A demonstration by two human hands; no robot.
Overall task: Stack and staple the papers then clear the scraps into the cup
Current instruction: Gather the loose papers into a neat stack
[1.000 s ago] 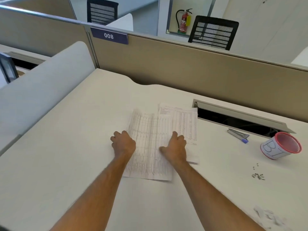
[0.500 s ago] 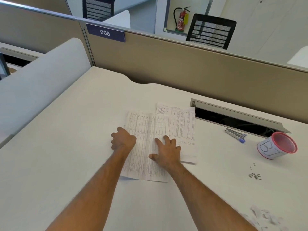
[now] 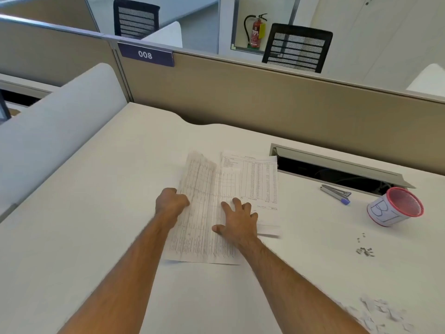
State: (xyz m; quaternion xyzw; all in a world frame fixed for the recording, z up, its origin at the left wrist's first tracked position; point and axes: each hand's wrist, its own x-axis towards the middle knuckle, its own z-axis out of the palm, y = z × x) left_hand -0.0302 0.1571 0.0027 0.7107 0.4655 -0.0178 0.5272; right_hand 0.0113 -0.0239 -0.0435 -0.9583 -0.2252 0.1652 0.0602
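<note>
Two printed sheets lie overlapped in the middle of the white desk. The near sheet (image 3: 204, 213) is covered in fine table lines; the far sheet (image 3: 258, 179) pokes out to its right. My left hand (image 3: 169, 203) grips the near sheet's left edge with curled fingers. My right hand (image 3: 237, 221) rests flat with spread fingers where the two sheets overlap. A grey stapler (image 3: 336, 192) with a blue tip lies to the right. A red-rimmed cup (image 3: 395, 208) marked "B1" stands tilted further right. Loose staples (image 3: 364, 249) and white paper scraps (image 3: 382, 314) lie at the right.
A beige partition (image 3: 265, 97) runs along the desk's back edge. An open cable tray slot (image 3: 337, 169) sits behind the stapler. A rounded white divider (image 3: 55, 131) borders the desk on the left. Two black chairs stand beyond the partition.
My right hand went from a curled fist on the sheets to flat, spread fingers. My left hand has shifted slightly onto the near sheet's left edge. The near sheet's top left has lifted a little.
</note>
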